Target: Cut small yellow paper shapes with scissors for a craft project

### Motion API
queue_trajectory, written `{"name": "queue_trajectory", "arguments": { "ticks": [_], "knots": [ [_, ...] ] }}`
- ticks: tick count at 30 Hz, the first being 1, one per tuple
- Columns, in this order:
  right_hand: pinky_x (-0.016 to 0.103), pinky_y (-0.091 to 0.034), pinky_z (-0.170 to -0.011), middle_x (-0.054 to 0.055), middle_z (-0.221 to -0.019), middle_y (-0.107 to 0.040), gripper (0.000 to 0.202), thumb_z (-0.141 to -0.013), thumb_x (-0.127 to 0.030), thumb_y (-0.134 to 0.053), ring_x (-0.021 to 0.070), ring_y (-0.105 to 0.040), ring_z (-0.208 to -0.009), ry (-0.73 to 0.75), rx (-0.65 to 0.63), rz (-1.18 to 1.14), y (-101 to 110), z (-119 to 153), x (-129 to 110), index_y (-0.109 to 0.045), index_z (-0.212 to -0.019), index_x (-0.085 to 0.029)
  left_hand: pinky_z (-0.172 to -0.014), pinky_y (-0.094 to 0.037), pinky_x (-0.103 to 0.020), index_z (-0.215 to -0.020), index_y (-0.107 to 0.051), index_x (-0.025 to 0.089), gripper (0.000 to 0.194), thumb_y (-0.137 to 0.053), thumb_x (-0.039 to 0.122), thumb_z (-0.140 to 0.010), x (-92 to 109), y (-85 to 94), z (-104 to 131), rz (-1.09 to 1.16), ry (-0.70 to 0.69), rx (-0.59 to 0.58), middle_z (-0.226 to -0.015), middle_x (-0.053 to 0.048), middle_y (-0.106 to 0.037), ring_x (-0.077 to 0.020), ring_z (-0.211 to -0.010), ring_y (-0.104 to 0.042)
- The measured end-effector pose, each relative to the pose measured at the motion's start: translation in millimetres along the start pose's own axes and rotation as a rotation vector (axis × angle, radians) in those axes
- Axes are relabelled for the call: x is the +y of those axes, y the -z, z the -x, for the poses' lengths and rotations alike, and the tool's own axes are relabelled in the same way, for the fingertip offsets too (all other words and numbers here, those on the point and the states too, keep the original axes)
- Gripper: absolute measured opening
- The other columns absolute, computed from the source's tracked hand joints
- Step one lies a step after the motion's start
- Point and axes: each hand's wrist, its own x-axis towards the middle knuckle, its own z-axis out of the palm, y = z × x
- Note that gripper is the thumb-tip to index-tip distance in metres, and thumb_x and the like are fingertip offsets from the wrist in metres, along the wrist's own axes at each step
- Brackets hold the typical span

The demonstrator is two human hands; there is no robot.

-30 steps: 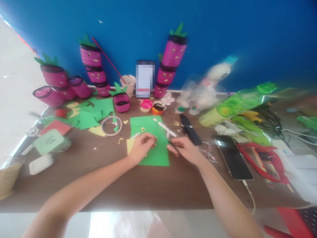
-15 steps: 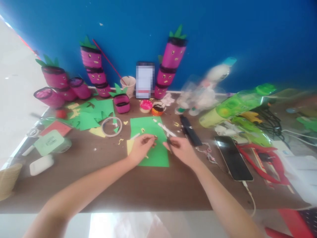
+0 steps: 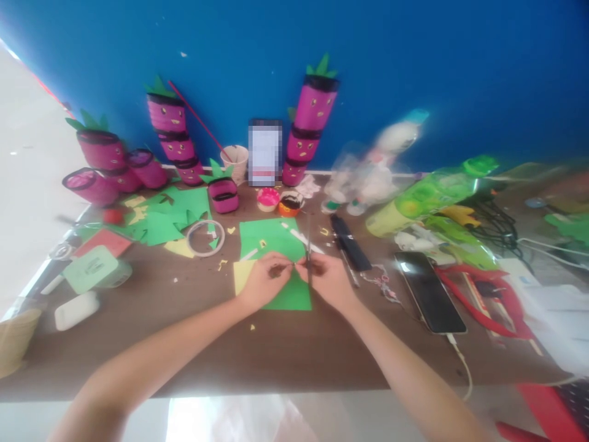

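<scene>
On the brown counter (image 3: 207, 356) lies a green sheet (image 3: 276, 236), partly covered by both hands. Taking its middle as the clock's centre, the left hand (image 3: 265, 277) comes in from 8 o'clock, its fingers closed in a pinch; anything between them is too small to make out. The right hand (image 3: 329, 279) reaches in from 4 o'clock, its fingertips meeting the left's while its fingers grip a thin dark tool (image 3: 308, 245), blurred and pointing to 12.

Yellow paper (image 3: 240, 276) shows beside the left hand at 9 o'clock, and a white pen (image 3: 297, 234) slants across the sheet's 1 o'clock corner. A pot of pink paint (image 3: 267, 197) sits at 12, touching or just beside an orange pot (image 3: 289, 210). A pale ring (image 3: 189, 240) lies between 9 and 10, a black pouch (image 3: 350, 242) between 2 and 3, and a phone (image 3: 430, 291) past 3.
</scene>
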Motion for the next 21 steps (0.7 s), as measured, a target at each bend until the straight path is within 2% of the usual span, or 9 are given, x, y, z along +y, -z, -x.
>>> {"name": "queue_trajectory", "arguments": {
  "ticks": [4, 6, 8, 11, 13, 16, 18, 21],
  "knots": [
    [0.027, -0.049, -0.056, 0.003, -0.061, -0.062, 0.024, -0.061, -0.036, -0.070, 0.0155, -0.058, -0.057, -0.030, -0.028, -0.013, 1.5, -1.3, 1.6, -0.064, -0.067, -0.014, -0.063, -0.049, -0.026, -0.075, -0.067, 0.017, 0.011, -0.057, 0.021, -0.075, 0.8, -0.2, 0.8, 0.006, 0.010, -0.017, -0.082, -0.005, -0.059, -0.0122, -0.070, -0.056],
    [0.027, -0.048, -0.058, 0.003, -0.062, -0.062, 0.022, -0.062, -0.034, -0.068, 0.0154, -0.057, -0.059, -0.029, -0.030, -0.025, 2.7, -2.6, 3.4, -0.063, -0.069, -0.014, -0.062, -0.049, -0.026, -0.076, -0.068, 0.018, 0.012, -0.056, 0.023, -0.077, 1.7, 0.6, 2.1, 0.041, 0.017, 0.014, -0.086, -0.006, -0.058, -0.0118, -0.069, -0.057],
    [0.025, -0.046, -0.057, 0.002, -0.061, -0.061, 0.019, -0.064, -0.032, -0.065, 0.0143, -0.055, -0.058, -0.009, -0.027, 0.009, 3.9, -3.9, 4.9, -0.061, -0.067, -0.014, -0.059, -0.050, -0.025, -0.079, -0.068, 0.018, 0.015, -0.055, 0.026, -0.078, 4.6, 2.7, 3.9, 0.089, 0.008, 0.083, -0.091, -0.006, -0.057, -0.0100, -0.065, -0.057],
    [0.022, -0.038, -0.050, -0.001, -0.053, -0.052, 0.018, -0.068, -0.029, -0.058, 0.0107, -0.046, -0.051, 0.043, -0.014, 0.205, 4.7, -6.0, 6.6, -0.054, -0.056, -0.015, -0.054, -0.048, -0.024, -0.081, -0.067, 0.018, 0.017, -0.055, 0.031, -0.079, 11.9, 7.7, 5.3, 0.150, -0.043, 0.226, -0.095, -0.006, -0.056, -0.0076, -0.059, -0.055],
    [0.021, -0.030, -0.046, -0.003, -0.048, -0.043, 0.022, -0.068, -0.027, -0.055, 0.0090, -0.037, -0.048, 0.076, 0.000, 0.359, 4.3, -7.4, 7.9, -0.046, -0.050, -0.017, -0.052, -0.047, -0.022, -0.082, -0.066, 0.017, 0.019, -0.056, 0.033, -0.079, 16.7, 11.4, 3.9, 0.208, -0.027, 0.316, -0.084, -0.004, -0.057, -0.0068, -0.055, -0.052],
    [0.021, -0.024, -0.045, -0.005, -0.045, -0.036, 0.024, -0.066, -0.026, -0.052, 0.0086, -0.032, -0.047, 0.106, 0.000, 0.481, 3.3, -9.6, 10.6, -0.039, -0.048, -0.018, -0.049, -0.043, -0.019, -0.086, -0.064, 0.015, 0.022, -0.057, 0.034, -0.078, 24.4, 18.5, -2.8, 0.367, 0.089, 0.392, -0.061, 0.001, -0.054, -0.0062, -0.050, -0.049],
    [0.022, -0.023, -0.045, -0.004, -0.046, -0.038, 0.022, -0.066, -0.025, -0.051, 0.0089, -0.032, -0.047, 0.113, -0.005, 0.520, 2.9, -10.7, 12.2, -0.040, -0.049, -0.018, -0.047, -0.041, -0.018, -0.086, -0.064, 0.014, 0.021, -0.059, 0.032, -0.076, 31.6, 25.6, -9.5, 0.451, 0.117, 0.403, -0.059, 0.001, -0.054, -0.0058, -0.049, -0.048],
    [0.022, -0.024, -0.045, -0.003, -0.047, -0.043, 0.018, -0.066, -0.024, -0.051, 0.0093, -0.034, -0.047, 0.117, 0.003, 0.559, 2.6, -11.7, 13.4, -0.043, -0.050, -0.018, -0.050, -0.043, -0.018, -0.078, -0.064, 0.013, 0.017, -0.063, 0.028, -0.070, 43.5, 41.1, -20.6, 0.493, 0.092, 0.434, -0.067, -0.001, -0.059, -0.0059, -0.054, -0.051]
  ]
}}
